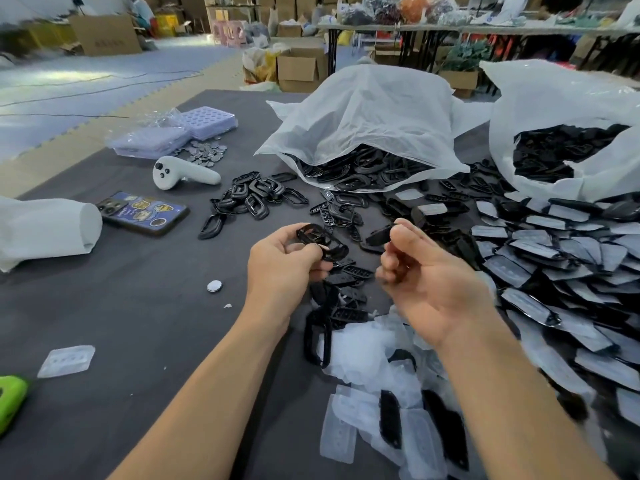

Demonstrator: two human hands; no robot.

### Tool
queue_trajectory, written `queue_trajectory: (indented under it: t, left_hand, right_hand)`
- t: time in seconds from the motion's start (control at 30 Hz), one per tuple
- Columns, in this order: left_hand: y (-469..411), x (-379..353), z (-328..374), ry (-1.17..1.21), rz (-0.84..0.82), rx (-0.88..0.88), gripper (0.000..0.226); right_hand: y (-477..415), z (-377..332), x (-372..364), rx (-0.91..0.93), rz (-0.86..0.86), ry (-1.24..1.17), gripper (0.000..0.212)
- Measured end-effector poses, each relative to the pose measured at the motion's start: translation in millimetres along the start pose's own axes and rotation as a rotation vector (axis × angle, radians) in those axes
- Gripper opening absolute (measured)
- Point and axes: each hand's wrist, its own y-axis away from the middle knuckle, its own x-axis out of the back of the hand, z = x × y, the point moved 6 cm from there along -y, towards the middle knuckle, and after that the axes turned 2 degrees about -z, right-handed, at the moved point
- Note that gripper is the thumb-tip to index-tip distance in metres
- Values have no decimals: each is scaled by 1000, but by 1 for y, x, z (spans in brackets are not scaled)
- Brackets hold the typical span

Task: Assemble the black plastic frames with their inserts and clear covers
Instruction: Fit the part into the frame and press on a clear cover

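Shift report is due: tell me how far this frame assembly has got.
Done: a large heap of black pieces with clear covers lies at the right. In hand: the left hand holds a black oval plastic frame; the right hand pinches a small black plastic insert, not yet joined. Left: two white plastic bags holding black parts, plus loose clear plastic covers near the wrists.

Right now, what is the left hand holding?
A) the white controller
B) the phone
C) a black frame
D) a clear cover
C: the left hand grips a black frame in its fingertips, lifted off the table, while the right hand pinches a small black part.
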Motion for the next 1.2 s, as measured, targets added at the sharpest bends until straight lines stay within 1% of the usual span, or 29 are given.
queue_trajectory:
  t: [0.03, 0.07, 0.2, 0.3, 0.43, 0.5, 0.57, 0.63, 0.7, 0.73, 0.8, 0.83, 0.97, 1.07, 1.1, 1.2]
  left_hand:
    - [1, -2, 1, -10, -7, -13, 30]
    - [2, -4, 1, -19, -16, -24, 31]
    - [14, -10, 1, -61, -48, -53, 41]
    - [22, -15, 6, -118, -77, -82, 31]
    - [22, -23, 10, -215, -104, -123, 18]
    - [21, -23, 9, -231, -113, -135, 13]
    - [22, -23, 8, -234, -120, -149, 8]
    - [23, -22, 9, -235, -109, -161, 9]
    - [22, -21, 11, -257, -92, -174, 14]
    - [21, -21, 11, -272, -90, -180, 15]
    - [21, -22, 11, -291, -101, -190, 16]
    - [22, -23, 12, -291, -106, -195, 16]
    - [27, -26, 13, -350, -116, -220, 12]
    - [29, -24, 13, -363, -163, -216, 11]
    - [30, -24, 13, -356, -189, -212, 11]
    - [31, -26, 13, -344, -260, -198, 11]
  right_hand:
    - [8, 10, -2, -43, -30, -86, 12]
    - [15, 16, -3, -44, -39, -70, 13]
    - [24, 16, -1, 58, 3, 180, 15]
    - [27, 11, 4, 81, 29, 257, 15]
    - [23, 12, 8, 73, 27, 244, 16]
    - [20, 11, 10, 64, 24, 238, 20]
    - [19, 10, 12, 51, -3, 223, 18]
    - [20, 7, 10, 47, -57, 234, 6]
    - [20, 5, 10, 52, -78, 278, 5]
    - [19, 4, 11, 58, -76, 292, 7]
    - [18, 5, 13, 69, -61, 327, 20]
    - [18, 5, 13, 75, -45, 356, 23]
    - [19, 4, 15, 176, 23, 549, 23]
    - [21, -1, 12, 322, 75, 877, 17]
    - [23, -2, 11, 370, 100, 951, 16]
    - [27, -3, 7, 490, 158, 1071, 16]
